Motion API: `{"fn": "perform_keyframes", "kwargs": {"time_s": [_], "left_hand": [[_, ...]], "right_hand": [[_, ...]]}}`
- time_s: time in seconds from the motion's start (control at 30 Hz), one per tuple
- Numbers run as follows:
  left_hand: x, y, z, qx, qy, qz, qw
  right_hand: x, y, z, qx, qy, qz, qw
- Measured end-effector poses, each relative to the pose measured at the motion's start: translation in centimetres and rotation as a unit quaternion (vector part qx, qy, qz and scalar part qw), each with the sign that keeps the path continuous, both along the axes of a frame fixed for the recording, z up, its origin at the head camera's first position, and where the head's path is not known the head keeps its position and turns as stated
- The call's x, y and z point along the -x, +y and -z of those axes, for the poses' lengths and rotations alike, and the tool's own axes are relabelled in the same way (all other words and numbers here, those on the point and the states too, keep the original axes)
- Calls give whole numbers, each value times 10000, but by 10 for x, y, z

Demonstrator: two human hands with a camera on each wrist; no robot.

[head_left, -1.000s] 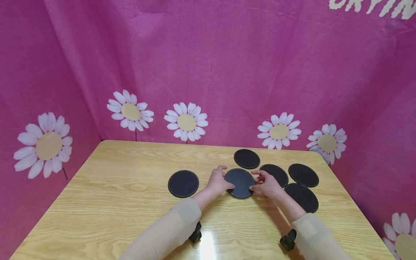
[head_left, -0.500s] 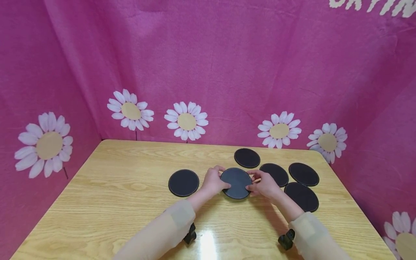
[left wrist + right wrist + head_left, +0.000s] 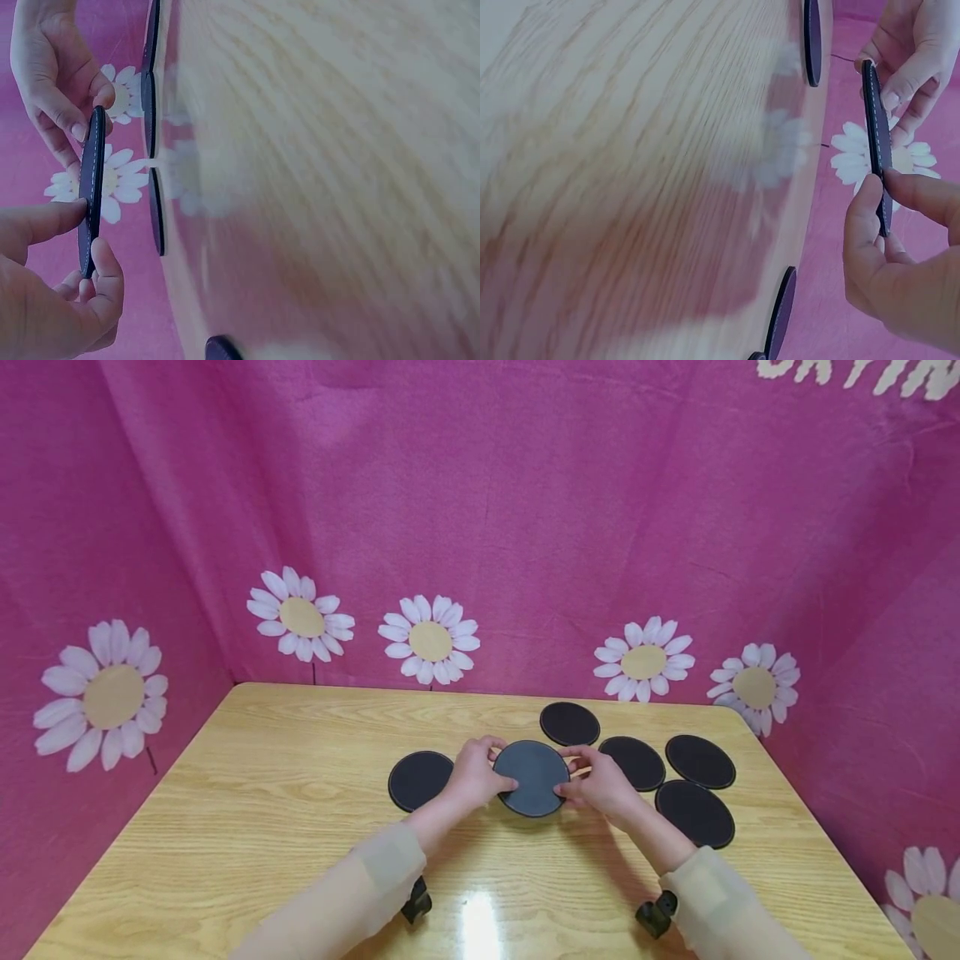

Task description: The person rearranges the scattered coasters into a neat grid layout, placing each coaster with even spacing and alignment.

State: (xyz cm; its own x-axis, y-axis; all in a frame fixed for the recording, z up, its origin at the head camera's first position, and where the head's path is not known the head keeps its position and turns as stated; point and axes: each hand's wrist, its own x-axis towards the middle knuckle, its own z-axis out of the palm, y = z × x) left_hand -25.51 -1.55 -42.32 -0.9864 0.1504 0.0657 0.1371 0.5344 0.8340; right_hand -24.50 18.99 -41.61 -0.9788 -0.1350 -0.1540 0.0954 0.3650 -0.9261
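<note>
A round black coaster (image 3: 531, 778) with pale edge stitching is held up off the table between both hands. My left hand (image 3: 477, 774) pinches its left edge, thumb on the upper face and fingers beneath. At the opposite edge my right hand (image 3: 597, 785) pinches it in the same way. In the left wrist view the coaster (image 3: 91, 187) appears edge-on, apart from the tabletop. The right wrist view also shows the coaster (image 3: 877, 142) edge-on, gripped from both ends. Close to the left hand, another black coaster (image 3: 420, 781) lies flat on the table, partly hidden by that hand.
Several more black coasters lie flat at the right: one near the back edge (image 3: 570, 724), one behind the right hand (image 3: 632, 763), one farther right (image 3: 701, 762), one nearer me (image 3: 695, 813). The wooden table (image 3: 247, 827) meets a pink flowered cloth (image 3: 487, 527) behind.
Both hands have moved left with the held coaster, which has risen from the table and looks slightly larger. The left hand now overlaps the left coaster. The other coasters stay in place.
</note>
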Motion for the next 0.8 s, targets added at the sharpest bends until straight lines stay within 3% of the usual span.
{"fn": "perform_keyframes", "kwargs": {"time_s": [0.37,0.6,0.8], "left_hand": [[-2,-21,-16,270,-64,115,9995],[0,-33,-14,386,-12,225,9990],[5,-43,-4,492,54,291,9983]], "right_hand": [[-2,-18,-5,40,174,4,9998],[0,-32,2,14,184,74,9998],[4,-43,11,-4,132,99,9999]]}}
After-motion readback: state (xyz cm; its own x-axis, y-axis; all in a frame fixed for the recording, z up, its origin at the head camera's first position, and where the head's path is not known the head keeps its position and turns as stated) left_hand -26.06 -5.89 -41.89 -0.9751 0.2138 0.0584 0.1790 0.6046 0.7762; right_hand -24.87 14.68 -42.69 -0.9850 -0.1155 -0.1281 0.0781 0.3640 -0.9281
